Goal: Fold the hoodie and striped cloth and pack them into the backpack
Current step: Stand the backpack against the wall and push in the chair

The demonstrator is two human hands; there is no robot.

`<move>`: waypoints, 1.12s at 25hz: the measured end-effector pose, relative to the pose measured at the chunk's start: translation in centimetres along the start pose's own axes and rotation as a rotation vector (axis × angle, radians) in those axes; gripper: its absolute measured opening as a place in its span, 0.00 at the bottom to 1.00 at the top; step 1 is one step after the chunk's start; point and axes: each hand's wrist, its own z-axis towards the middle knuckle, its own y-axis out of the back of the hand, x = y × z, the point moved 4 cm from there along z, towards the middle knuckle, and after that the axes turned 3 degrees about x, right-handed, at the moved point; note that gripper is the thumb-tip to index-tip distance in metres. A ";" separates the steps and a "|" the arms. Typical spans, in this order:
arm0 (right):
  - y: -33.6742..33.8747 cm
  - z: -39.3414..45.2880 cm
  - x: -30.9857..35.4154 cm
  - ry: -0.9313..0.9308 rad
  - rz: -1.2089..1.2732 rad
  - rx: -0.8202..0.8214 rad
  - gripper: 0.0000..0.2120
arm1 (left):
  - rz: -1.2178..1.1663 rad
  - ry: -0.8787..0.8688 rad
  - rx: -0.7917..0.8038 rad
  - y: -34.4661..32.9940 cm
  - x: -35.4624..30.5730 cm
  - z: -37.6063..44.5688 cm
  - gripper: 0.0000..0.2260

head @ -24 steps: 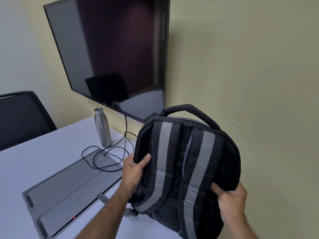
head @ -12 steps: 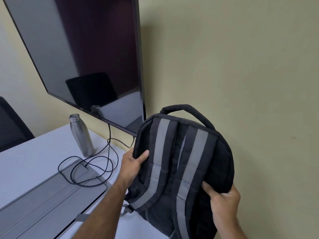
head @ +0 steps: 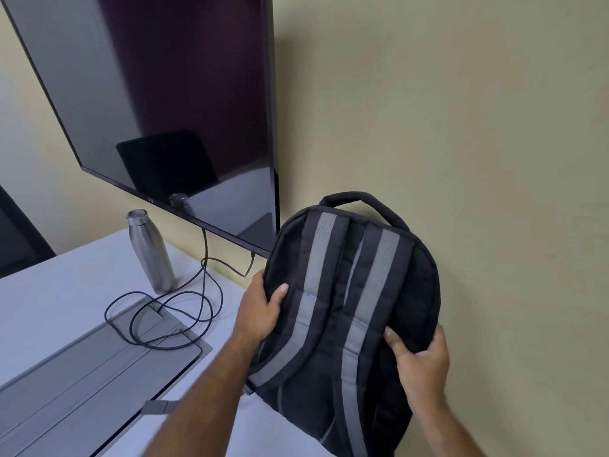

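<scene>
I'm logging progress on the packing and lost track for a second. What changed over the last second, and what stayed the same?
The view swung right: the steel bottle, the cable and the screen slid left in frame, and the chair is nearly out of view. The left hand and right hand still grip the backpack by its sides, strap side toward the camera, upright. Nothing was let go.

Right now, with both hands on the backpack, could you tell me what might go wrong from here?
1. The tall steel water bottle stands upright beside the black backpack with grey straps; swinging the bag leftward could topple it.
2. The looped black cable lies on the white table near the left hand; a dangling strap might snag it.
3. The left hand and right hand grip only the side edges, so the bag could slip.
</scene>
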 end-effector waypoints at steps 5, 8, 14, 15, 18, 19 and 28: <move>1.6 -1.3 1.8 0.229 -0.341 0.018 0.37 | 0.339 -0.132 -0.079 2.1 -0.8 -3.3 0.19; 2.8 -2.3 2.8 0.355 -0.645 0.053 0.40 | 0.615 -0.279 -0.063 2.8 -1.5 -5.5 0.25; 4.7 -7.9 4.6 0.363 -1.081 0.116 0.48 | 0.884 -0.255 0.097 3.7 -3.3 -11.9 0.44; 5.1 -9.1 5.0 0.375 -1.110 0.128 0.48 | 0.898 -0.266 0.112 3.9 -3.8 -13.3 0.46; 6.4 -12.8 6.3 0.395 -1.159 0.140 0.48 | 0.944 -0.296 0.154 4.3 -4.6 -17.3 0.48; 7.0 -14.0 6.5 0.392 -1.168 0.138 0.48 | 0.955 -0.311 0.162 4.3 -4.8 -18.5 0.49; 14.2 -24.9 7.3 0.357 -1.216 0.144 0.48 | 0.987 -0.361 0.202 3.5 -6.1 -30.7 0.50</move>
